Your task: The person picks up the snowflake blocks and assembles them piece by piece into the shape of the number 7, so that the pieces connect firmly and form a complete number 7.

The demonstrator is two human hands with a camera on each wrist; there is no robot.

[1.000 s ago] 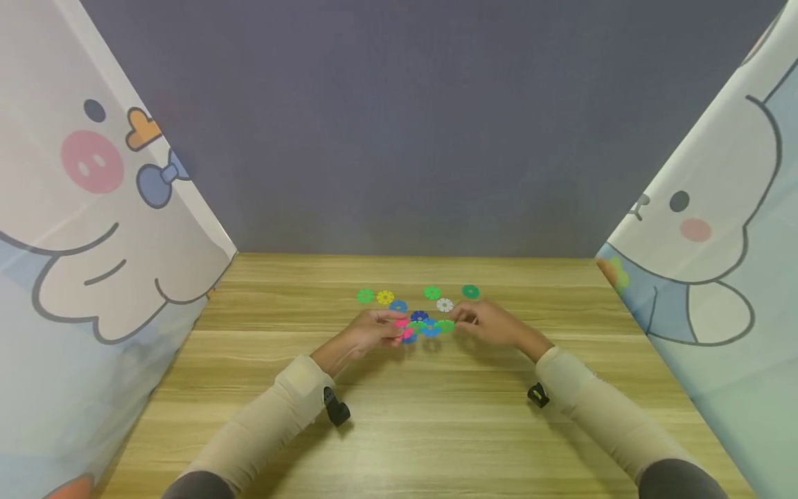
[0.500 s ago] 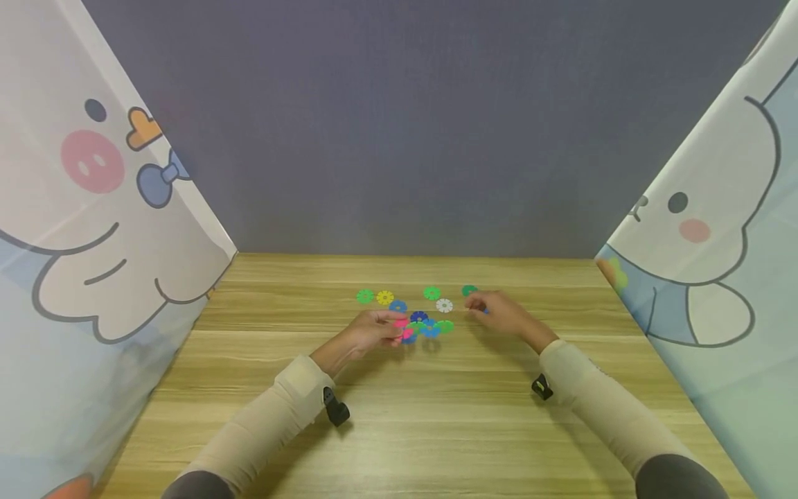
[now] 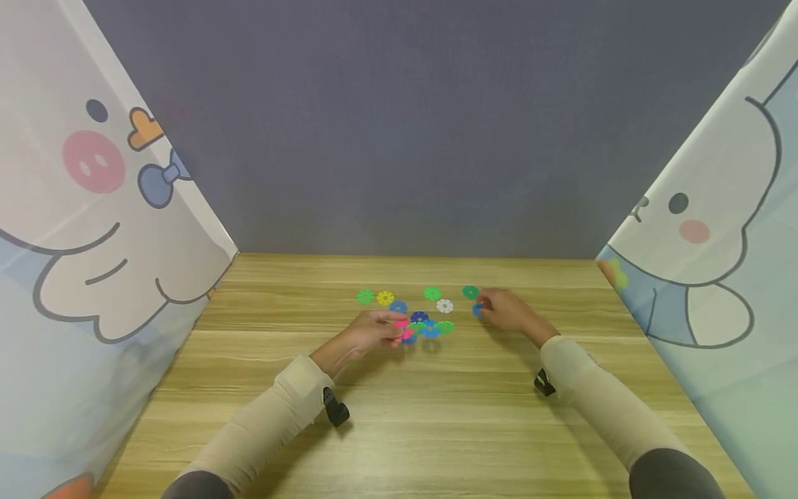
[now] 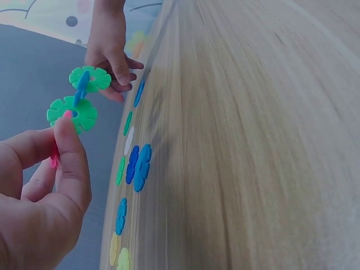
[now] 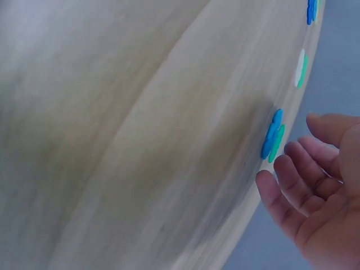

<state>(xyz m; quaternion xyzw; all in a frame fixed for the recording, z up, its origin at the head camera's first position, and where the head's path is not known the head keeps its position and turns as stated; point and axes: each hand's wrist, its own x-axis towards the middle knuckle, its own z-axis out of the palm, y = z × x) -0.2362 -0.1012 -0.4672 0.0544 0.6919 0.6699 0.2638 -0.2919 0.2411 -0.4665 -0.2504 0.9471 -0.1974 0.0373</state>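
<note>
In the head view my left hand (image 3: 364,333) pinches a pink disc (image 3: 406,334) joined to a string of notched discs. In the left wrist view a green disc (image 4: 84,117), an upright blue disc (image 4: 82,85) and another green disc (image 4: 98,79) extend from the pink one, above the tabletop. My right hand (image 3: 506,310) is beside a blue disc (image 3: 477,310) at the right. The right wrist view shows that hand (image 5: 320,180) with fingers loosely bent and nothing between them, close to the flat blue disc (image 5: 272,134) and a green disc (image 5: 277,144).
On the wooden table (image 3: 436,416) behind the hands lie a light green disc (image 3: 365,296), a yellow disc (image 3: 385,298), a blue disc (image 3: 398,306), a dark blue disc (image 3: 420,317), a green disc (image 3: 432,294), a white disc (image 3: 445,305) and a teal disc (image 3: 470,292).
My right hand has moved away from the end of the joined discs, rightward and back to the blue disc at the right. My left hand has stayed in place, still pinching the pink disc.
</note>
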